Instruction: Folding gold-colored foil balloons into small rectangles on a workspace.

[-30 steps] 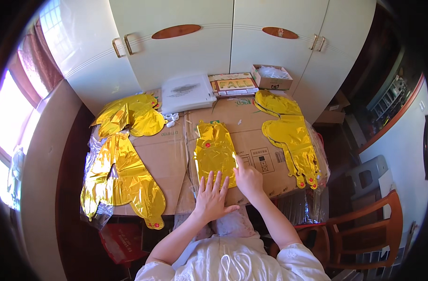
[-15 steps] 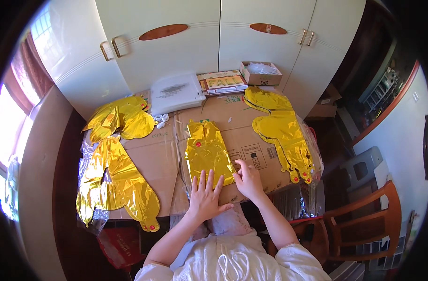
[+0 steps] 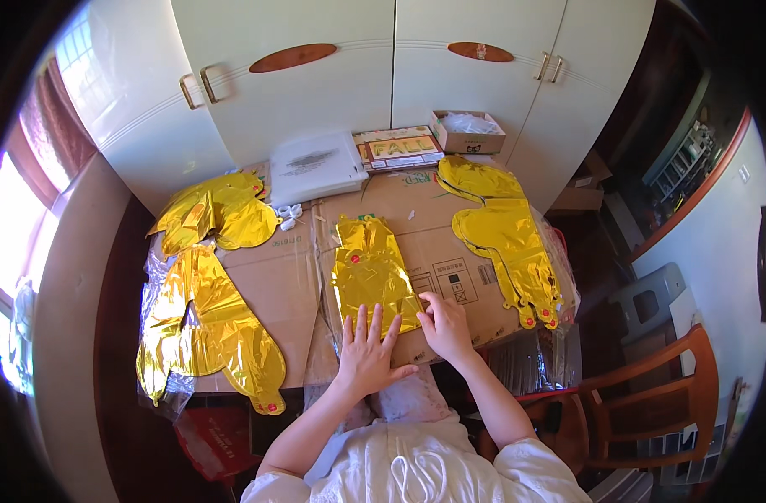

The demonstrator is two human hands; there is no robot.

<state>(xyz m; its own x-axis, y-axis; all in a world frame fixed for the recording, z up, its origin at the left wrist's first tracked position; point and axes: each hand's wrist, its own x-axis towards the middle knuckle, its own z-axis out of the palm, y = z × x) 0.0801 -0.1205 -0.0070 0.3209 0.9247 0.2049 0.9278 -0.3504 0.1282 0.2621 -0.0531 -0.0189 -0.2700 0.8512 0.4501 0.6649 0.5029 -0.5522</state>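
Observation:
A folded gold foil balloon (image 3: pixel 372 272) lies flat on the cardboard in front of me, with a small red spot near its upper left. Spread fingers of my left hand (image 3: pixel 368 354) press flat over its near end. At its lower right edge, my right hand (image 3: pixel 446 329) has its fingers curled and closed on the foil; the exact grip is partly hidden. Further gold foil balloons rest to either side: a stack (image 3: pixel 513 239) at right, one long-legged shape (image 3: pixel 207 318) at near left, and a rounded heap (image 3: pixel 215 214) behind that.
A stack of clear plastic bags (image 3: pixel 316 170) sits at the back beside a printed flat package (image 3: pixel 402 149) and an open carton (image 3: pixel 468 134). White string (image 3: pixel 290 216) lies near the bags. Cabinets (image 3: pixel 316 84) stand behind the table; a wooden chair (image 3: pixel 651 411) is at right.
My right hand's fingers have curled in slightly at the balloon's edge, the index fingertip lower than before. My left hand stays in place.

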